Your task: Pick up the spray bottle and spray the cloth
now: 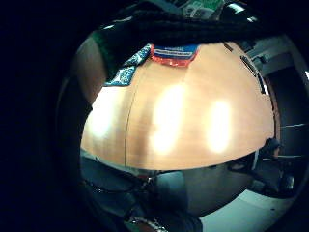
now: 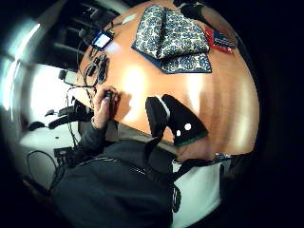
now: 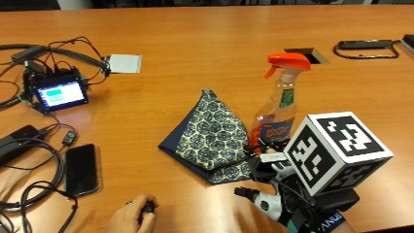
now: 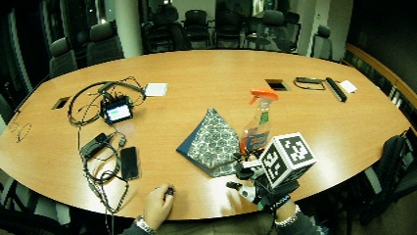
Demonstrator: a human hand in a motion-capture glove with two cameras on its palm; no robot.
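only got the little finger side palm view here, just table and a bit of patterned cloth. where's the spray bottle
Observer: The spray bottle stands upright on the table, just beside the cloth, in the outside view.
Operator: is the hand on it yet
Observer: The gloved right hand is at the bottle's base; the marker cube hides whether it has contact.
Operator: cloth flat?
Observer: No, it is folded and peaked like a tent.
Operator: other hand?
Observer: The bare left hand rests at the table's near edge, holding a small dark object.
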